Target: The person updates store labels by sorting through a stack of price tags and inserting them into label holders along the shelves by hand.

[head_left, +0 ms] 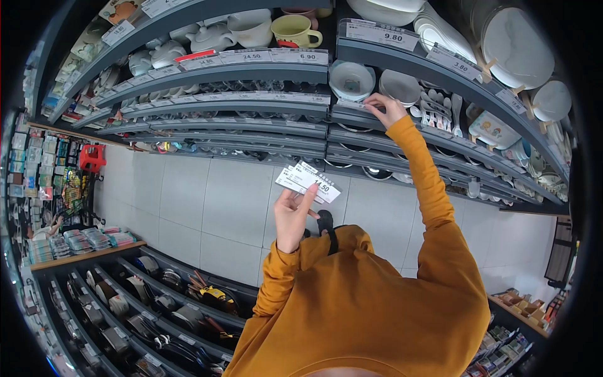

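A grey shelving rack [251,74] is set along the tiled floor [188,201], and a second rack [88,256], stocked with pans, is placed across the aisle from it. A red basket [92,158] is seen beyond the rack's left end. White oval plates [518,47] are propped on the rack's upper right part, and a yellow mug [295,32] is kept on its upper middle tier. One tier below, a patterned bowl [352,80] is held by the rack. The right hand [388,112] is raised to the shelf edge under that bowl, thumb and forefinger brought nearly together at a label [350,104] — whether it is gripped cannot be told. In front of the rack, above the floor, fanned price cards [308,182] are pinched firmly by the left hand [291,220] — "14.50" is shown on top.
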A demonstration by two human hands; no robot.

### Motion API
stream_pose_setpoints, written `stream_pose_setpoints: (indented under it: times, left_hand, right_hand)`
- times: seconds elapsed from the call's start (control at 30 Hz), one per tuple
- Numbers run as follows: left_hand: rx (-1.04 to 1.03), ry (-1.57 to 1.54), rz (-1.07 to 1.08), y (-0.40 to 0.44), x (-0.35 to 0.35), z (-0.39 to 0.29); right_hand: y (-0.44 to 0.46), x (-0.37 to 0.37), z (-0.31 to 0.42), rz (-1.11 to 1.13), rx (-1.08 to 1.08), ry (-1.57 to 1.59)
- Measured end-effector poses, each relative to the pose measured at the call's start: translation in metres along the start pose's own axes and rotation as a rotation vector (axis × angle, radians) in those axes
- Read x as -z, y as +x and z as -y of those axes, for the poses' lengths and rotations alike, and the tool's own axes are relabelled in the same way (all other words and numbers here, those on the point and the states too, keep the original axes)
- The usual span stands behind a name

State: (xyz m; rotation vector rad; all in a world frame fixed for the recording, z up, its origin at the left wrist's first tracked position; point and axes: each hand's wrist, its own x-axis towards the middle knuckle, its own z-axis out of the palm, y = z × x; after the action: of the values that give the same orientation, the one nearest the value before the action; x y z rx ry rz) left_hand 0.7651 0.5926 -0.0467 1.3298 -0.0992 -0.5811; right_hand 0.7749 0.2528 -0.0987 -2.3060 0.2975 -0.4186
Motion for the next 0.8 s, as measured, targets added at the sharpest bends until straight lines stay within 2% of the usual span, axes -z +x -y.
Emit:
stream_pose_setpoints:
  times: [0.1,0.2,0.3,0.6,0.7,0.8]
  left_hand:
    - [0.03,0.032,0.007,0.0,-0.001,-0.003]
    - [0.018,-0.07,-0.01,0.001,-0.006,-0.001]
    - [-0.002,-0.096,-0.004,0.0,-0.011,-0.006]
    - [-0.006,-0.114,-0.023,-0.002,-0.013,-0.004]
    - [0.016,-0.099,0.001,-0.003,-0.009,-0.003]
    - [0.016,-0.111,0.003,-0.003,-0.009,-0.004]
  right_hand:
    - [0.0,-0.007,-0.006,0.021,0.013,0.004]
    - [-0.001,-0.013,-0.009,0.045,-0.014,-0.085]
    - [0.002,-0.009,-0.009,-0.051,-0.009,0.002]
    - [0.002,-0.005,-0.007,-0.086,0.028,0.044]
    - [-0.002,-0.003,0.007,0.009,-0.025,-0.064]
    - [-0.003,-0.009,-0.001,0.014,0.049,-0.167]
